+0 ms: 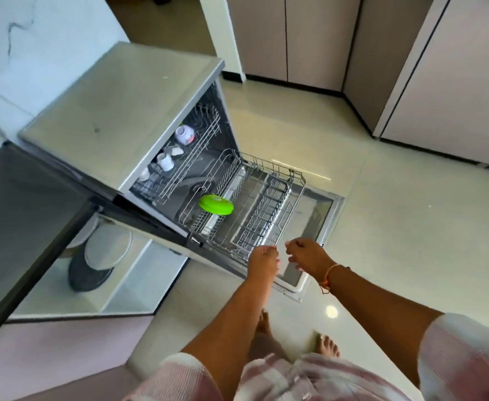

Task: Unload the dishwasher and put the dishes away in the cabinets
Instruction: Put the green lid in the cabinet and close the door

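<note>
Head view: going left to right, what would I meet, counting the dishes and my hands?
Plates → patterned cup → green lid → left hand → right hand

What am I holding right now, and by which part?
No dish. The left hand and right hand curl at the front rim of the lower rack; whether either grip closes on the wire cannot be told.
</note>
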The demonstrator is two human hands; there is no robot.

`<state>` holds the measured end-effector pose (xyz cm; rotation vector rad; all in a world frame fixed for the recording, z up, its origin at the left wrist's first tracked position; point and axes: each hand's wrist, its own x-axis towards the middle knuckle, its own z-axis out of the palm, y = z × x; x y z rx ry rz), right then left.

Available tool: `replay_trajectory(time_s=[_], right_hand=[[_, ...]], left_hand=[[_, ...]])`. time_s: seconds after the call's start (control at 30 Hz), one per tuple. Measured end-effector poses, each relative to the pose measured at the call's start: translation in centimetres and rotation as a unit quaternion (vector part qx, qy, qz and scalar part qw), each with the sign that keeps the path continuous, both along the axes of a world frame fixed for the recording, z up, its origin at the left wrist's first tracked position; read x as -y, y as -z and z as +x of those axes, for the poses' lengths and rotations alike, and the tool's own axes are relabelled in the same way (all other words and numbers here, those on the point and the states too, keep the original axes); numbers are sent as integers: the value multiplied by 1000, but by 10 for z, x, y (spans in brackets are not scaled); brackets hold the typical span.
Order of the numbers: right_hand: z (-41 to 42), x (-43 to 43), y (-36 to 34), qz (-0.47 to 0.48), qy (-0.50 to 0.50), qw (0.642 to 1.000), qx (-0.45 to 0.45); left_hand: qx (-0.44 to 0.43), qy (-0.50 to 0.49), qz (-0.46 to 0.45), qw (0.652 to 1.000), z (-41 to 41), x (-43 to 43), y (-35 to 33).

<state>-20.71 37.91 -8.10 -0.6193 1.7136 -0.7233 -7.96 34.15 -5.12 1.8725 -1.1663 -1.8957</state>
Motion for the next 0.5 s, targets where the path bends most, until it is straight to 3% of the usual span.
replay_trajectory(time_s=[0.27, 0.5], right_hand=[[-18, 65, -3, 3, 72, 996, 61], [-3, 158, 28, 64, 113, 986, 105]], left_hand=[[20, -94, -25, 995, -20, 132, 8], [44, -184, 38, 981, 9, 272, 85]])
